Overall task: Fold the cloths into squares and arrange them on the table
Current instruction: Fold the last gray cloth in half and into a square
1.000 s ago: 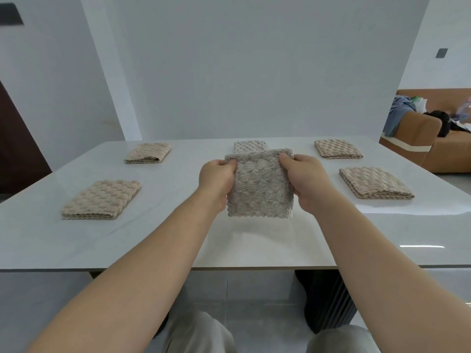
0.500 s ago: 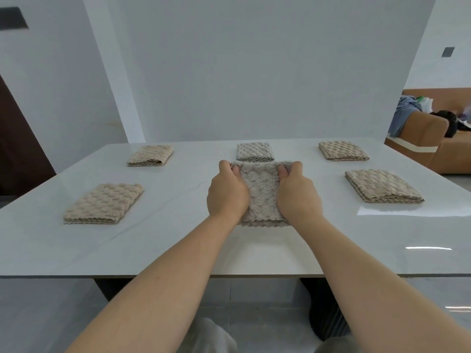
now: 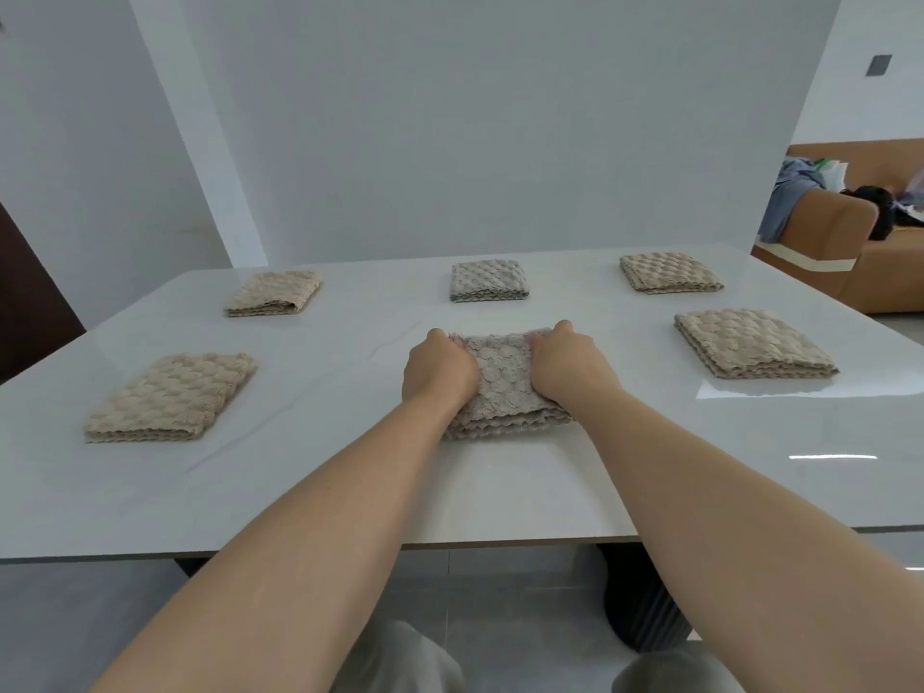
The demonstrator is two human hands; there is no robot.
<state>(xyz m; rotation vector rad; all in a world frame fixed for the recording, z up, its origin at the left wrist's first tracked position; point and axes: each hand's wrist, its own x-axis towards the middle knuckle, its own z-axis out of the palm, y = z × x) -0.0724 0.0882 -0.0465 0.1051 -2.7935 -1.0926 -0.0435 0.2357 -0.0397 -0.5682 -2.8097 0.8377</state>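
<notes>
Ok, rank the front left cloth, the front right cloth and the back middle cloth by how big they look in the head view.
1. The front left cloth and the front right cloth look about alike, so unranked.
2. The back middle cloth looks smallest, but it lies farther from the camera, so true size is unsure.

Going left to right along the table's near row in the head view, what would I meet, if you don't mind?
Near-left folded cloth, left hand, middle cloth, right hand, near-right folded cloth.

Six cloths [image 3: 502,387] — five lying free, one gripped; two hands [image 3: 440,372]; one table [image 3: 350,492].
</notes>
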